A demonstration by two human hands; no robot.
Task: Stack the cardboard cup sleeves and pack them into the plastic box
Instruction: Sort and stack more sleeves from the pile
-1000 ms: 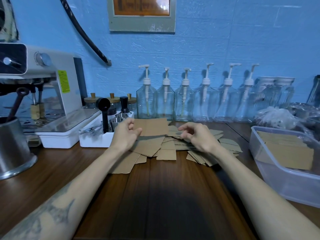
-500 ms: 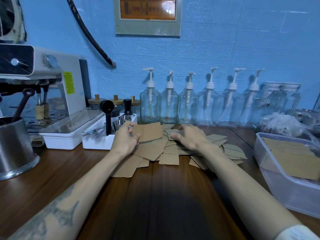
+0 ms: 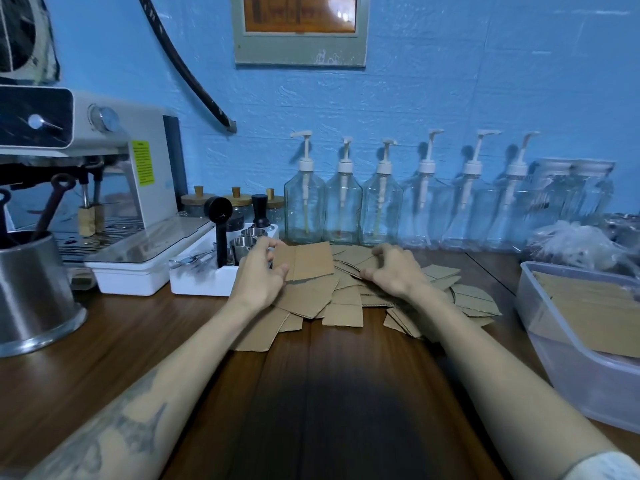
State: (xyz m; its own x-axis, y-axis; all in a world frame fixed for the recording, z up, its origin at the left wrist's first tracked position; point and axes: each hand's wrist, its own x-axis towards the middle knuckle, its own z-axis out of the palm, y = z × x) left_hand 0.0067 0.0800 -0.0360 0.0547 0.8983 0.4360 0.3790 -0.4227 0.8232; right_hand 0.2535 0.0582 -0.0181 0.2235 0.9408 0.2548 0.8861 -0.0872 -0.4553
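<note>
At a wooden counter, a person's left hand [image 3: 261,271] pinches a small stack of sleeves [image 3: 304,260], now lowered from a second ago; the right hand [image 3: 391,271], fingers curled, has dropped onto the loose sleeve pile [image 3: 346,299] to gather more. The plastic box [image 3: 561,344], right, already holds some.

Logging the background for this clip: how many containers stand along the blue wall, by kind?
Clear pump bottles: 6
Small jars with wooden lids: 3
Clear jars with white lids, blurred at the right end of the row: 2
Total: 11
</note>
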